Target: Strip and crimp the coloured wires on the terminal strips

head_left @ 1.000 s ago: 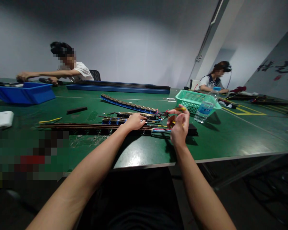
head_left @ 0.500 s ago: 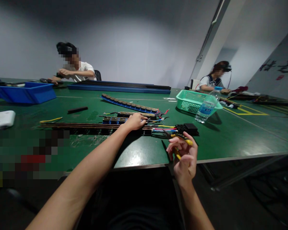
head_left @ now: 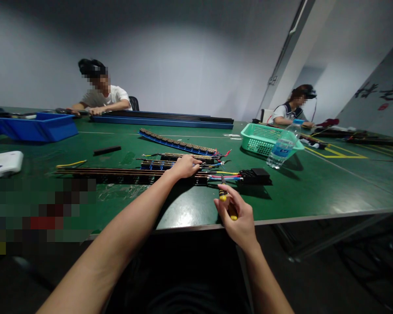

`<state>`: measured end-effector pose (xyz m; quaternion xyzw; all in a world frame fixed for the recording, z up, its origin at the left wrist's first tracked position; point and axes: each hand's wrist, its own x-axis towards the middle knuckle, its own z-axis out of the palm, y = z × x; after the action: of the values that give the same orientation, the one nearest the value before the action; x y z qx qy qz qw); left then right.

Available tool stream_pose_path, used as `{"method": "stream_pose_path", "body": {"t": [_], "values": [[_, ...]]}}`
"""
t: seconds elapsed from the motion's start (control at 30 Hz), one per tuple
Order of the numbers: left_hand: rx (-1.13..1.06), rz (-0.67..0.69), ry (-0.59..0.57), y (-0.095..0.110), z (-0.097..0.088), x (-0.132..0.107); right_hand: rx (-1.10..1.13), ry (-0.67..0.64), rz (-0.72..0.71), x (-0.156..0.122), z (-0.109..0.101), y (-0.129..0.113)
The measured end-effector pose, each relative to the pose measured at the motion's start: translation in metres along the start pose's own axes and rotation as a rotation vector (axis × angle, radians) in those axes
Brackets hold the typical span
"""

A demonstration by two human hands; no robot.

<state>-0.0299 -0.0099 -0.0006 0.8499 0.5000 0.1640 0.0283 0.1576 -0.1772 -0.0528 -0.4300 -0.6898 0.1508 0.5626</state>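
Observation:
A long black rail (head_left: 131,174) with copper-coloured strips lies across the green table (head_left: 183,205). Over its right part is my left hand (head_left: 187,166), fingers bent down and closed on the rail; their tips are partly hidden. Yellow, red and blue wires (head_left: 227,177) run from the rail's right end to a black block (head_left: 257,175). My right hand (head_left: 239,218) holds pliers (head_left: 223,194) with yellow-and-black handles, their jaws pointing up at these wires. I cannot tell whether the jaws touch a wire. Just behind lie shorter blue and black rail pieces (head_left: 153,165) with wire ends.
A curved blue rail (head_left: 177,141) lies farther back. To the right stand a green basket (head_left: 258,141) and a water bottle (head_left: 281,148). A blue bin (head_left: 37,127) and a white device (head_left: 3,163) are at left. Two people (head_left: 108,98) sit across the table.
My right hand has turned over and moved left, bringing the pliers from a loose, tilted hold to pointing at the wires. My left hand stays on the rail.

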Motion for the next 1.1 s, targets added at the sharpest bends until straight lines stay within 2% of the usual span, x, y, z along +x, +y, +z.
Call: {"method": "stream_pose_path", "body": {"t": [0.1,0.2,0.27,0.37,0.47,0.67,0.8,0.87,1.1], "values": [[0.017,-0.004,-0.015,0.001,-0.001,0.001,-0.208,-0.099,-0.190,0.005,0.001,0.002],[0.021,-0.014,-0.022,0.002,-0.002,0.001,-0.443,-0.282,-0.355,0.012,-0.001,0.000],[0.021,-0.017,-0.023,0.003,-0.003,0.001,-0.521,-0.380,-0.356,0.016,-0.003,-0.002],[0.037,-0.015,-0.026,0.004,-0.003,0.000,-0.411,-0.438,-0.229,0.015,-0.005,-0.007],[0.045,-0.006,-0.019,0.004,-0.003,0.000,-0.208,-0.380,-0.077,0.010,-0.005,-0.009],[0.041,-0.003,-0.020,0.003,-0.004,-0.001,0.083,-0.232,0.131,0.013,0.002,-0.008],[0.018,-0.004,-0.014,0.002,-0.002,-0.001,0.355,0.067,0.310,0.021,0.006,-0.003],[0.013,-0.004,-0.005,0.002,-0.001,-0.001,0.452,0.175,0.365,0.025,0.005,-0.001],[0.000,0.004,0.011,0.000,0.003,0.002,0.574,0.191,0.448,0.027,0.005,-0.004]]}}
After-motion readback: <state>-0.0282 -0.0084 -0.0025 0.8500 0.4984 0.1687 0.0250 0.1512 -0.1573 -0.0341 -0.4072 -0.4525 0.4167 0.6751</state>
